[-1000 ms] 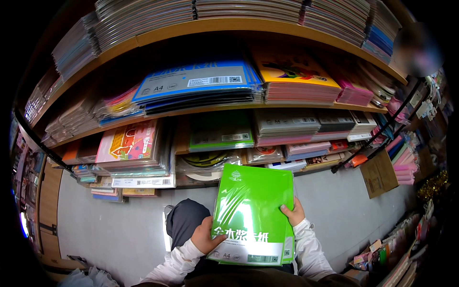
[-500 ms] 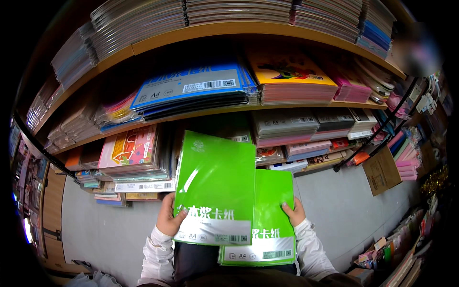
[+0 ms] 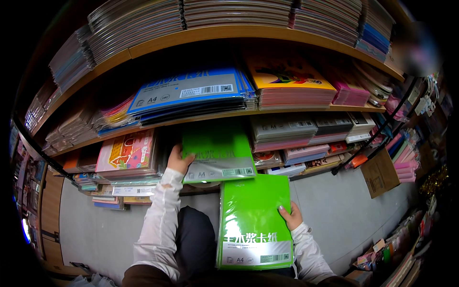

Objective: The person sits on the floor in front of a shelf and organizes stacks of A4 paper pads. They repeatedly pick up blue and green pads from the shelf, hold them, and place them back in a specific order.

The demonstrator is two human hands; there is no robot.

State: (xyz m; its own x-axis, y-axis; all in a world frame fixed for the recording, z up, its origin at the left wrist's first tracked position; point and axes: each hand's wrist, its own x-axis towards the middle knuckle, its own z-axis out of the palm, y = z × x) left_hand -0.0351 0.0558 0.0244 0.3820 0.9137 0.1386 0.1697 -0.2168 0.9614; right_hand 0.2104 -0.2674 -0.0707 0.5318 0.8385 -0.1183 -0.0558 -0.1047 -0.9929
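Your left grip (image 3: 179,161) is clamped on the left edge of the far green pack (image 3: 221,138), thumb over its face, and the pack's far end runs into the shadow beneath the middle shelf board (image 3: 291,110). Your right grip (image 3: 291,217) is clamped on the right edge of the near green pack (image 3: 256,208), which you hold before you above your lap; its fingers behind are hidden. The far pack's near edge comes close to the near pack's far edge, and you cannot tell whether they touch. Left of the far pack, a dark gap opens before the pink illustrated pack (image 3: 128,152); on its right, the grey packs (image 3: 284,128) stand just beside it, leaving little room. Above, the board and the blue pack (image 3: 189,88) limit any lift. Grey floor (image 3: 112,229) lies open left of your sleeve, and more shows on the right, between your right grip and the cardboard box (image 3: 380,172). Both green packs carry a pale grey band along the near end with small print, a paper-size mark and a barcode; large characters above it are bright white on the near pack, dim on the far one. The blue pack bears a similar grey label with a barcode.
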